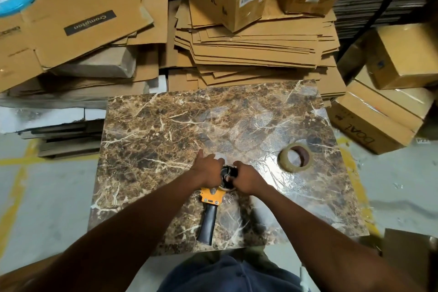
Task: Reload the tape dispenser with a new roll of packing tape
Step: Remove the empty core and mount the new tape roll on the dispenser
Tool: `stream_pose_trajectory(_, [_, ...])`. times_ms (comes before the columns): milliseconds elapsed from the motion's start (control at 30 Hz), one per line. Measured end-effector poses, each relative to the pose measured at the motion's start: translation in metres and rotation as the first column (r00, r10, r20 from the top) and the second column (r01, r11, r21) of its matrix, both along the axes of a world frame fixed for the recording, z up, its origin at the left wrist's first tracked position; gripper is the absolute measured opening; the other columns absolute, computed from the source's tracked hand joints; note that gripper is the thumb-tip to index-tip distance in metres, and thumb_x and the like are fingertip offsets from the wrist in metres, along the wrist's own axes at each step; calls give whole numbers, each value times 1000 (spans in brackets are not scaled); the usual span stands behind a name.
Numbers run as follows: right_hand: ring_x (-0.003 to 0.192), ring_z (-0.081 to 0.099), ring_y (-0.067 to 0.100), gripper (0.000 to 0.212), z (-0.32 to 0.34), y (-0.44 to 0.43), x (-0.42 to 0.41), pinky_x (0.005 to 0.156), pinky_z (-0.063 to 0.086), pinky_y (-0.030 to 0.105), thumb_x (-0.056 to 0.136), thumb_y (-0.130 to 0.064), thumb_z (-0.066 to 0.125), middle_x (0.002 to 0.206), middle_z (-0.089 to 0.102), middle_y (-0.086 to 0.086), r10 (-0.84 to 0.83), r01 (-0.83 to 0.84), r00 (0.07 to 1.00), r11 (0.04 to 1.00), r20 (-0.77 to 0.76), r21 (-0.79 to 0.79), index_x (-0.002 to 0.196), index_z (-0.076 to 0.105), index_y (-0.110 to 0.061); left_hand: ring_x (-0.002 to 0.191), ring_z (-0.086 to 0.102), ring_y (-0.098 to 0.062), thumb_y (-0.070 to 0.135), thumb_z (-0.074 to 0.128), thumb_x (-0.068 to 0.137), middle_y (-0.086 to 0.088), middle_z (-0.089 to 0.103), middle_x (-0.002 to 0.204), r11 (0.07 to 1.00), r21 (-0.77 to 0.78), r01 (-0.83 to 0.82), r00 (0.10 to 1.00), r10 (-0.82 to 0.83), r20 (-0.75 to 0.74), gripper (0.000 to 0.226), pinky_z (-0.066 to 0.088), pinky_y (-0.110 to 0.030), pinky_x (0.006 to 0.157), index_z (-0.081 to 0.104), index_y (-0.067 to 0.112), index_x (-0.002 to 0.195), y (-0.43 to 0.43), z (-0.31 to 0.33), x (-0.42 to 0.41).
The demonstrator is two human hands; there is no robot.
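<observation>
At the frame's lower centre, my left hand (208,169) and right hand (247,179) closed around the head of the tape dispenser (212,201) lying on the counter (151,140). The new tape roll (295,156) sat apart, right of them.

We list one brown marble-patterned slab (151,130), carrying a yellow tape dispenser (211,199) with black handle, lying flat, and a tape roll (294,157) well apart rightward.

We're seeing a yellow dispenser (212,195) with black handle (208,225), tan tape roll (295,157), brown white-veined marble table (151,130).
</observation>
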State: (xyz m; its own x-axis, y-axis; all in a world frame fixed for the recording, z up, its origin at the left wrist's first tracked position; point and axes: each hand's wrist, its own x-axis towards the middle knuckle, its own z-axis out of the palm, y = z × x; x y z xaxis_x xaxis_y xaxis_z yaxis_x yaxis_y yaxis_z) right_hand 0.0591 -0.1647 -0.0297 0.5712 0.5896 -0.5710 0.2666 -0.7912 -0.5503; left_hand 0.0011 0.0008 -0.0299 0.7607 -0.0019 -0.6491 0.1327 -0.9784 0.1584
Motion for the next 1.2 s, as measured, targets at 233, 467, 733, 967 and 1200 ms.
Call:
stream_pose_trajectory(233, [84, 61, 31, 10, 3, 20, 13, 68, 39, 30, 88, -13, 59, 102, 69, 20, 135, -139, 990, 980, -41, -141, 94, 60, -5, 121, 59, -35, 29, 65, 92, -8, 69, 119, 998, -30, -60, 998, 60, -7, 50, 21, -59, 120, 54, 23, 141, -10, 0, 4])
stream_pose_trajectory(467, [88, 66, 35, 24, -10, 16, -2, 65, 40, 32, 84, -18, 69, 98, 68, 18, 142, -121, 980, 981, 138, -149, 104, 63, -5, 138, 44, -36, 29, 67, 90, -12, 66, 134, 992, -75, -100, 994, 103, 25, 84, 16, -58, 120, 29, 25, 165, -11, -4, -5])
stream_pose_trajectory(733, [87, 62, 32, 46, -29, 20, -25, 63, 43, 36, 79, -27, 71, 102, 61, 12, 35, -11, 965, 996, 261, -94, 116, 49, -9, 126, 46, -30, 31, 68, 87, -4, 63, 113, 997, -52, -51, 997, 54, 55, 58, 28, -56, 105, 51, 23, 142, -15, -10, 1])
stream_pose_trajectory(967, [85, 57, 31, 59, -33, 22, -25, 66, 38, 37, 74, -31, 78, 100, 57, 10, -91, 102, 970, 994, 226, -41, 118, 42, -15, 116, 47, -29, 33, 67, 87, 0, 68, 99, 1000, -20, -7, 995, 9, 104, 53, 26, -52, 93, 46, 20, 133, -16, -14, 1])
stream_pose_trajectory(1200, [89, 52, 28, 63, -48, 21, -31, 62, 33, 35, 71, -36, 78, 113, 55, 13, -53, 84, 966, 990, 255, -114, 120, 49, -11, 125, 46, -35, 35, 69, 87, -7, 68, 117, 1000, 11, -6, 999, 5, 45, 72, 27, -55, 104, 37, 14, 148, -18, -12, 4])
